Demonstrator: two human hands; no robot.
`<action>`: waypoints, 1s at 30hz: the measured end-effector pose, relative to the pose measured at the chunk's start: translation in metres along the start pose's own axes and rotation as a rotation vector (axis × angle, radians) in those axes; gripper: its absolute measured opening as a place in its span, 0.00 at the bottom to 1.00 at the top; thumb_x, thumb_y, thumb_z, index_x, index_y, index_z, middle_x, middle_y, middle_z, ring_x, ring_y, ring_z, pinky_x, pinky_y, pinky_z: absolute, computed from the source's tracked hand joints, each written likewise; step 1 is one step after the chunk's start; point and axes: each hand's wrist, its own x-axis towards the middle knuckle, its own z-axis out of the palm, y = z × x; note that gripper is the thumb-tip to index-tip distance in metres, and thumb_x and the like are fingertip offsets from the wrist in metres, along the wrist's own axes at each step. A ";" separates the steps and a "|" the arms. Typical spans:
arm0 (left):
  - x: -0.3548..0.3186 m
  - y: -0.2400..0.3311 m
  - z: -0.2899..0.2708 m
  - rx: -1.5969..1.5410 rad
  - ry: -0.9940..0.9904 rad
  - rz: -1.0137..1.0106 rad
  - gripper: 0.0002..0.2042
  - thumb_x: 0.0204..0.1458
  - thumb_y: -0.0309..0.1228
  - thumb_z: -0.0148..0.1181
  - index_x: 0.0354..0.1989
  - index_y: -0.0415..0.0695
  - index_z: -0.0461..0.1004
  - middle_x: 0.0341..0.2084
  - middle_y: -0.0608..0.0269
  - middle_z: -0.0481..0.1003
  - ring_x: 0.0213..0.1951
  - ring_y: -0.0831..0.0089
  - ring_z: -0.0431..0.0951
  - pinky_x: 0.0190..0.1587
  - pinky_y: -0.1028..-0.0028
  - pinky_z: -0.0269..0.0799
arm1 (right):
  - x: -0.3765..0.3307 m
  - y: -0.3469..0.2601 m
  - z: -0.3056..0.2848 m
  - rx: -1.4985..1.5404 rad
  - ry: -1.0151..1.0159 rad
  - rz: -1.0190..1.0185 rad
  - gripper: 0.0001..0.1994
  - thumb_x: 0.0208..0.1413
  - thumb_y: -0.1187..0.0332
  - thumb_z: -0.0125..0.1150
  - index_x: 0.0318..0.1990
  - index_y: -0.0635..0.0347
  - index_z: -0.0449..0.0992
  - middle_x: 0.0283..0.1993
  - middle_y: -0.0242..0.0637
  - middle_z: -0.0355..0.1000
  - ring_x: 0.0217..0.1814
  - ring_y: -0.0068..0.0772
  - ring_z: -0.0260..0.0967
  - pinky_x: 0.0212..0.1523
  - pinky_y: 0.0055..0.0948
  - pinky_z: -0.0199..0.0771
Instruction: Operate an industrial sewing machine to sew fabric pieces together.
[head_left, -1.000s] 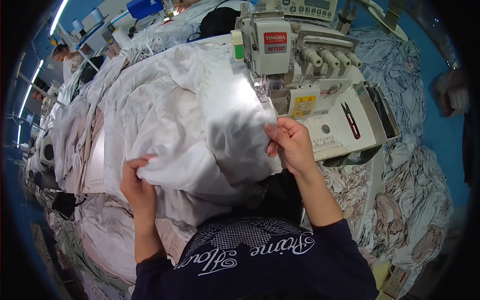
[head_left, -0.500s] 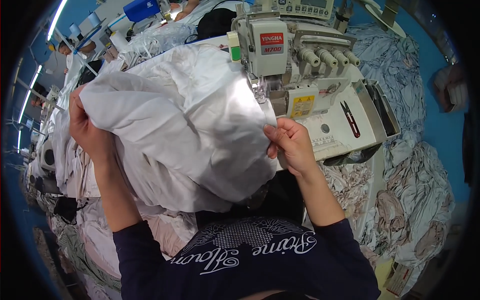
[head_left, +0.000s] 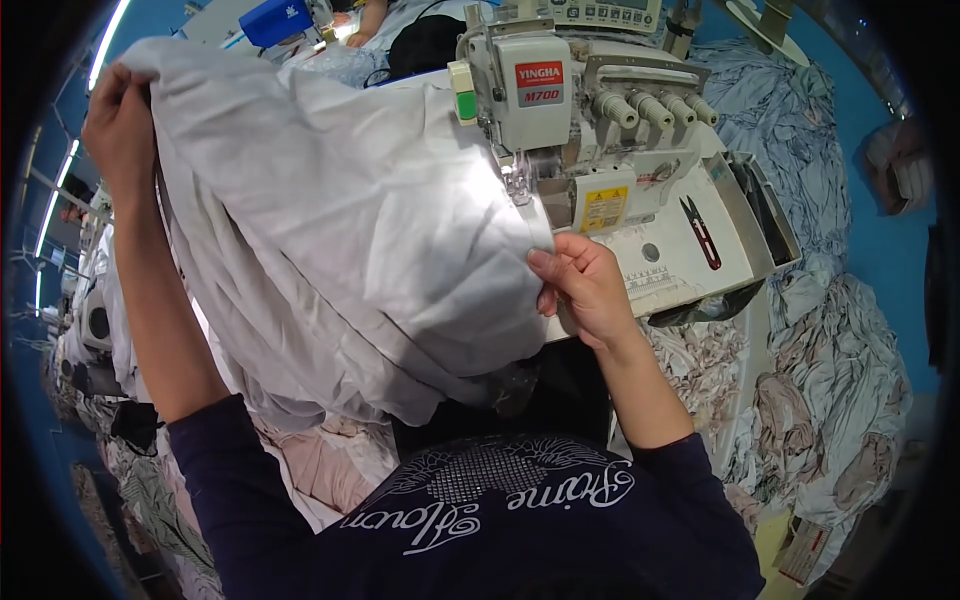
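Note:
A large sheet of white cloth [head_left: 340,220] is spread between my two hands in front of a white sewing machine [head_left: 590,130]. My left hand [head_left: 118,115] is raised high at the upper left and grips the cloth's far corner. My right hand [head_left: 585,285] pinches the cloth's near edge just in front of the machine's needle area [head_left: 520,180]. The cloth hangs down toward my lap and hides most of the table under it.
Small red-handled snips [head_left: 703,232] lie on the machine's white bed. Heaps of patterned fabric [head_left: 830,370] fill the right side. More white cloth is piled at the left [head_left: 100,300]. Another person's arm [head_left: 370,15] shows at the top behind the machine.
My left hand has swung from low at the cloth's near edge up and out to the upper left, lifting and spreading the cloth. My right hand has stayed by the needle.

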 end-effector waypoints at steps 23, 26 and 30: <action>-0.163 0.041 0.002 0.250 -0.178 -0.072 0.11 0.38 0.17 0.50 0.33 0.36 0.73 0.30 0.59 0.71 0.35 0.64 0.71 0.40 0.74 0.64 | 0.001 0.000 -0.002 -0.050 0.006 -0.007 0.08 0.53 0.69 0.60 0.28 0.64 0.72 0.20 0.30 0.69 0.17 0.17 0.66 0.18 0.15 0.65; -0.143 0.037 0.015 0.206 -0.080 -0.013 0.11 0.38 0.17 0.51 0.33 0.36 0.73 0.30 0.60 0.71 0.35 0.65 0.71 0.40 0.75 0.64 | 0.002 0.002 -0.003 -0.039 -0.009 -0.030 0.06 0.53 0.71 0.59 0.32 0.66 0.73 0.23 0.29 0.69 0.16 0.16 0.65 0.16 0.14 0.66; -0.127 0.031 0.024 0.251 -0.202 0.139 0.11 0.39 0.18 0.52 0.33 0.37 0.74 0.29 0.59 0.72 0.35 0.65 0.71 0.40 0.75 0.65 | 0.002 0.002 -0.005 -0.042 0.006 -0.004 0.06 0.53 0.71 0.59 0.32 0.66 0.72 0.22 0.29 0.69 0.15 0.16 0.65 0.15 0.14 0.66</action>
